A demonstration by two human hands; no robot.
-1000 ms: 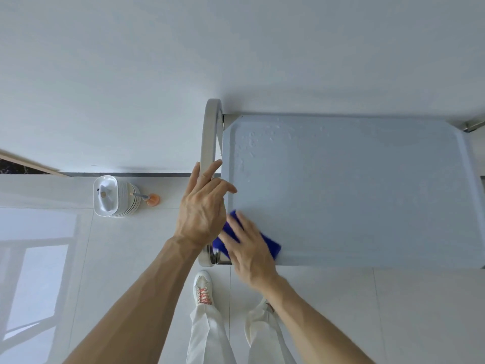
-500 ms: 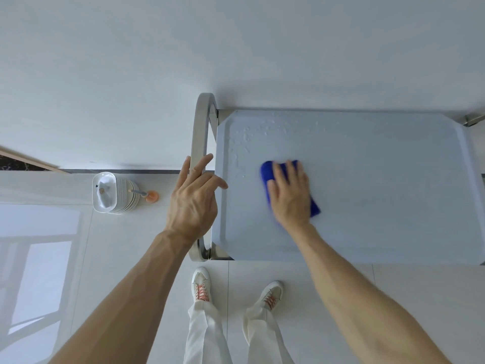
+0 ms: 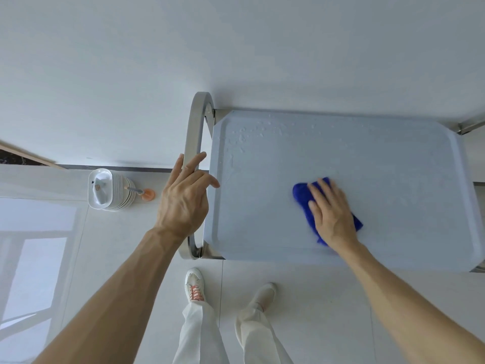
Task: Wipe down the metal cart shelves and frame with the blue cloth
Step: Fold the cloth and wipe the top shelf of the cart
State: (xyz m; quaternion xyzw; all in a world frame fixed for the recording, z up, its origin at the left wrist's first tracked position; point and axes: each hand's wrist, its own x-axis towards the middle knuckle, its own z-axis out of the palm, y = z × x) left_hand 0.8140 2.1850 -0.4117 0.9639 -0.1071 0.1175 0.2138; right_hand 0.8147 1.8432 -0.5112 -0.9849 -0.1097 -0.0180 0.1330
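Head view looks down on one metal cart (image 3: 467,195) set against a white wall (image 3: 236,48). Right hand (image 3: 332,214) presses flat, fingers straight, on one blue cloth (image 3: 301,195) near the middle of the top shelf (image 3: 367,158). Left hand (image 3: 183,203) rests on the curved handle (image 3: 193,132), fingers loosely extended. Water droplets (image 3: 249,132) dot the far left corner. One white ribbed container (image 3: 110,190) stands on the tiled floor (image 3: 118,258) at left; two shoes (image 3: 194,285) show below.

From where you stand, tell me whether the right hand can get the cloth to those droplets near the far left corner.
Probably yes: the right hand presses the blue cloth flat on the shelf, and only bare shelf lies between it and the droplets.
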